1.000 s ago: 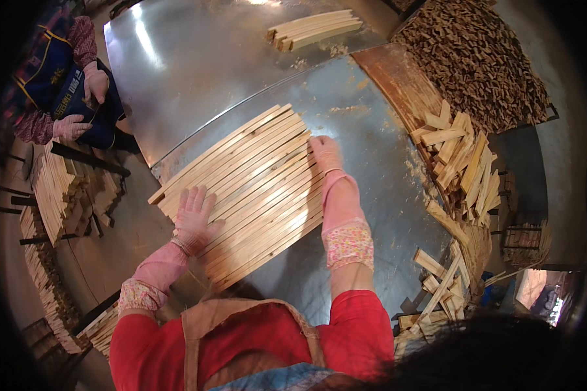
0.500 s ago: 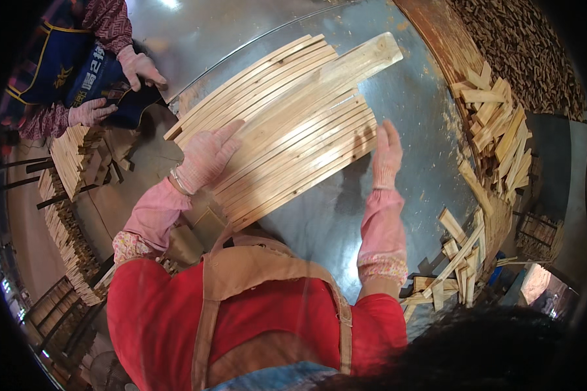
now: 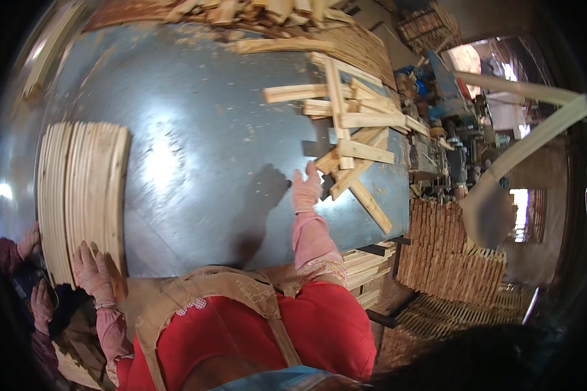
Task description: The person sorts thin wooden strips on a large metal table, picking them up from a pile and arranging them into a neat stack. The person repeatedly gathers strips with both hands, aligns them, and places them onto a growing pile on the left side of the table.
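Note:
My left hand (image 3: 92, 274), gloved in pale pink, lies with outstretched fingers on the near end of a row of wooden strips (image 3: 94, 189). The strips lie side by side on the grey metal table (image 3: 195, 117), at its left. My right hand (image 3: 306, 189), also gloved, is held out over the table, fingers apart and nothing in them. Just beyond its fingertips is a loose heap of short wooden slats (image 3: 365, 151), crossed over one another at odd angles.
Another person's gloved hands (image 3: 41, 306) are at the far left, beside the strips. More wood pieces (image 3: 280, 10) lie along the far edge. Stacked strips (image 3: 368, 264) stand below the table's right front edge, and a large wood stack (image 3: 437, 254) rises farther right.
My view has swung to the right, so the strips now appear at the left. My right hand has left their end and reaches toward the slat heap. My left hand stays at the strips.

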The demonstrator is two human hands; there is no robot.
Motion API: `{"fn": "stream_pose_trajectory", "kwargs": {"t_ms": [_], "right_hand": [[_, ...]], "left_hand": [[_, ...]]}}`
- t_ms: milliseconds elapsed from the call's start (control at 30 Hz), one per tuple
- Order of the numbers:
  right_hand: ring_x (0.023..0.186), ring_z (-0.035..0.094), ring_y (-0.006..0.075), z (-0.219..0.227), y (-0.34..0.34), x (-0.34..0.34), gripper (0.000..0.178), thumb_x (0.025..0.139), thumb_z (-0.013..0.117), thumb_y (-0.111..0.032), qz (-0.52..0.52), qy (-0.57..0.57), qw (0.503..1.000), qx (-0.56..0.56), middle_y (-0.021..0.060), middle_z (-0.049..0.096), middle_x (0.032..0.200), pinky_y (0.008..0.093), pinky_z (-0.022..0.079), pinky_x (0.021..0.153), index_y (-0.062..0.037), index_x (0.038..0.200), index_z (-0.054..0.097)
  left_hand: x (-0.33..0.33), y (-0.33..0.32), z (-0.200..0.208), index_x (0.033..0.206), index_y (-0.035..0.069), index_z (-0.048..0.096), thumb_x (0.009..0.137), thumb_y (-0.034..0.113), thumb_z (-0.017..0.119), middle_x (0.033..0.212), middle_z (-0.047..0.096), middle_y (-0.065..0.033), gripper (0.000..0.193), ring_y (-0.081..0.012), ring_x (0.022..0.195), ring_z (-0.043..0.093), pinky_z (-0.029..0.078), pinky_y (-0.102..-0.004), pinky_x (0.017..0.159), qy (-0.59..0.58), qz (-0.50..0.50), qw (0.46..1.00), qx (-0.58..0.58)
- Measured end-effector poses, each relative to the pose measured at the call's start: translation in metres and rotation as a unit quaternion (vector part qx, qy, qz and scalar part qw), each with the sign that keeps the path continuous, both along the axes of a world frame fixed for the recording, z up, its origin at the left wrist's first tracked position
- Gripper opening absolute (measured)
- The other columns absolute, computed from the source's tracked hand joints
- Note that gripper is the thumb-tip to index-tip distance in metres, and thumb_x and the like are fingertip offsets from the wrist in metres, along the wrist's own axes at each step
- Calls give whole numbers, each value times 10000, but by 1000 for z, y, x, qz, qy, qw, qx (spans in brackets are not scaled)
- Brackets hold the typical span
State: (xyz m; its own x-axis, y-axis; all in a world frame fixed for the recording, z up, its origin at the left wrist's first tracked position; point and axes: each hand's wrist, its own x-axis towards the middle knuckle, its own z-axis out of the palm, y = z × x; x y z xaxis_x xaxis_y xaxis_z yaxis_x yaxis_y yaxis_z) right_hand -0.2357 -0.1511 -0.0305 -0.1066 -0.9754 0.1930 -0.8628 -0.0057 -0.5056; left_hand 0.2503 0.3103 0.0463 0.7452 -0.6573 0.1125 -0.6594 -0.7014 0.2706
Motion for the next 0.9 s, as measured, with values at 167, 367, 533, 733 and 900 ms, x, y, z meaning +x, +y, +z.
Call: {"fn": "stream_pose_trajectory", "kwargs": {"t_ms": [167,367,533,733,900], "right_hand": [[1366,556,447,56,-94,-120,796,935,704,-529,-141,9,983,120,256,615,1477,508,449,1155,-26,1531,539],[1442,502,420,44,-201,-164,904,934,670,-635,-81,111,989,48,224,553,1562,490,352,1244,-60,1601,467],[1292,662,419,72,-275,-138,937,887,732,-604,108,148,945,273,260,697,1383,502,464,1136,-45,1591,465],[1213,705,411,74,-227,-92,908,901,766,-516,153,101,934,308,245,735,1258,493,539,1022,-26,1563,383],[1104,708,386,70,-114,-92,848,868,801,-435,261,140,919,259,209,745,1111,520,504,1063,-28,1513,429]], "left_hand": [[-98,-103,-49,1440,23,653,985,243,711,1428,635,-207,509,-373,1317,599,472,-465,1145,54,-102,989,-94],[-275,-275,27,1389,55,687,958,320,742,1393,657,-195,508,-365,1303,612,486,-474,1122,204,-288,934,-58],[-346,-348,41,1372,64,680,923,270,775,1371,661,-194,503,-398,1279,616,503,-489,1093,223,-338,913,-42],[-364,-421,15,1522,87,565,885,430,801,1570,508,-224,761,-425,1440,490,371,-527,1216,114,-342,933,-7],[-363,-467,-4,1675,115,344,808,598,837,1712,334,-248,1108,-423,1543,377,321,-486,1274,167,-316,913,199]]}}
